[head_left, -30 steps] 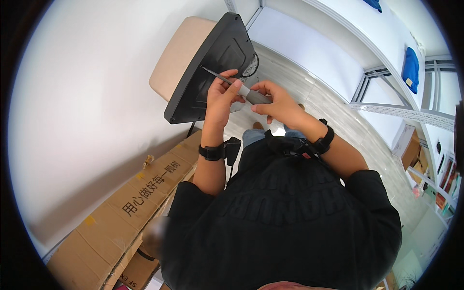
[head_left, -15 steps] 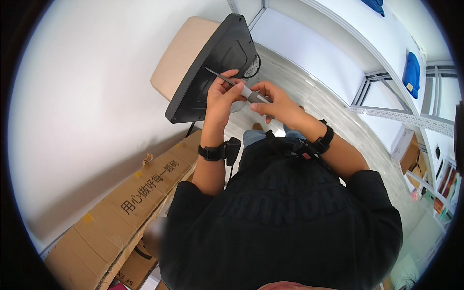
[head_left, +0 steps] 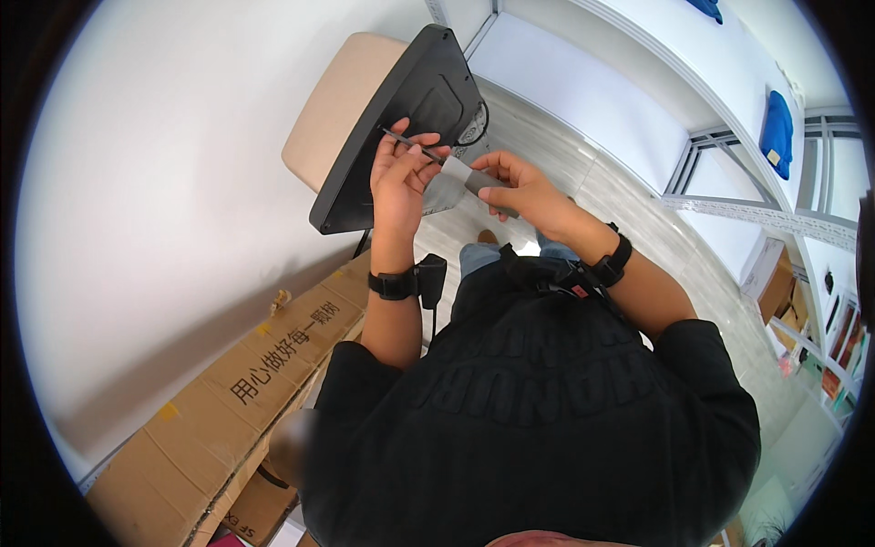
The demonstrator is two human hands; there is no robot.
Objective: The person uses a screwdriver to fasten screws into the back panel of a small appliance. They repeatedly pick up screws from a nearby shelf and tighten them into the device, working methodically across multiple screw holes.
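Black monitor [head_left: 401,118] on a beige stool [head_left: 337,109], grey tool handle [head_left: 474,178], brown cardboard box [head_left: 228,392], pale tiled floor [head_left: 583,182].

white wall [head_left: 164,182] | grey tiled floor [head_left: 629,196] | cardboard boxes [head_left: 219,410] | white shelving [head_left: 729,109]

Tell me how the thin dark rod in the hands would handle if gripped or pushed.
The rod looks straight while pinched by the left hand, so probably stiff. It is very slim, so likely light and easy to fumble. Its other end meets the grey piece held in the right hand; a sideways push might bend it or work it loose.
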